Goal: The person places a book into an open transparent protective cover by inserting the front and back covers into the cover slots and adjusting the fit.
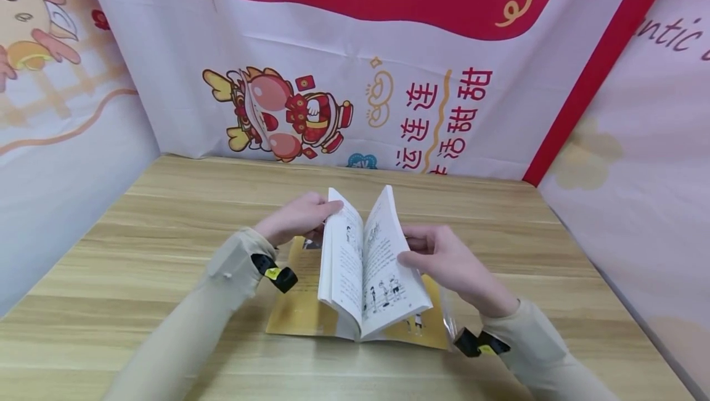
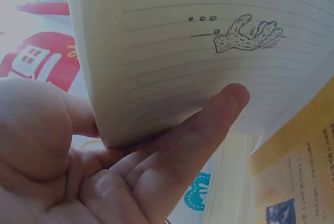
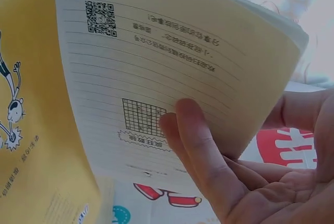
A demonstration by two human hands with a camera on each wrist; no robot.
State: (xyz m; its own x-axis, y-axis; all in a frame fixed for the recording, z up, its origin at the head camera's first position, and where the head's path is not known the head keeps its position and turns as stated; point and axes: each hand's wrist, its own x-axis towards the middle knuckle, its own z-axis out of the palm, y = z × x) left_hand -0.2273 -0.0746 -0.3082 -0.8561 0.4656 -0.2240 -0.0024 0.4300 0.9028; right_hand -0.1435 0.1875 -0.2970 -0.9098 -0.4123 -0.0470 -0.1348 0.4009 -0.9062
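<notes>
Sitting between left hand (image 1: pixel 296 217) and right hand (image 1: pixel 453 262): open book (image 1: pixel 383 259), sides pinched.

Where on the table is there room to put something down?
Bare table lies left of the left sleeve, right of the right sleeve, and along the printed cloth behind. It's crowded mid-table, where the left hand and right hand hold the open book over its yellow cover.

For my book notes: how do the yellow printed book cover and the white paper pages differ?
The yellow printed cover lies spread on the wood-grain table; the white paper pages stand raised. Left hand and right hand grip the pages, not the cover. Both bear black drawings.
</notes>
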